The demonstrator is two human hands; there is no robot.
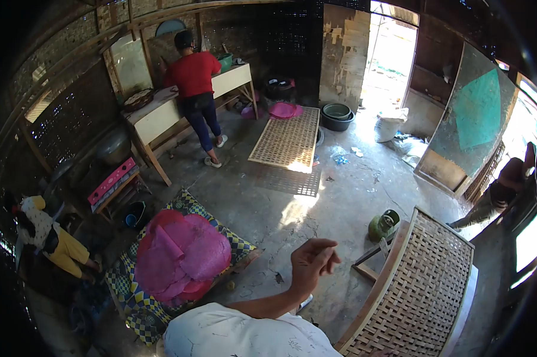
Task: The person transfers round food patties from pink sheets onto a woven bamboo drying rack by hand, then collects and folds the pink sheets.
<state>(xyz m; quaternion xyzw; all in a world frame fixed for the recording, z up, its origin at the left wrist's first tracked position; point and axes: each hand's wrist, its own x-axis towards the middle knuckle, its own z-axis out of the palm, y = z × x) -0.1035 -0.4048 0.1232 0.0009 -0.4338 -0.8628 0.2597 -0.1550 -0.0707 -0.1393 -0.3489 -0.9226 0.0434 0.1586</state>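
My left hand (315,262) is raised in front of my white shirt (244,333), above the concrete floor. Its fingers are curled loosely towards the thumb, and I see nothing between them. To its right stands a tilted woven bamboo rack (420,285) in a wooden frame. On its left, a pile of round, thin pink sheets (185,253) lies on a blue and yellow patterned cloth (235,232). The hand touches neither. My right hand is out of view.
A person in red (194,74) works at a long table (155,126); another in yellow trousers (66,253) bends at left. A third person (506,184) is by the right doorway. A second bamboo rack (289,137), a green gas cylinder (383,226) and a white sack (390,126) stand around.
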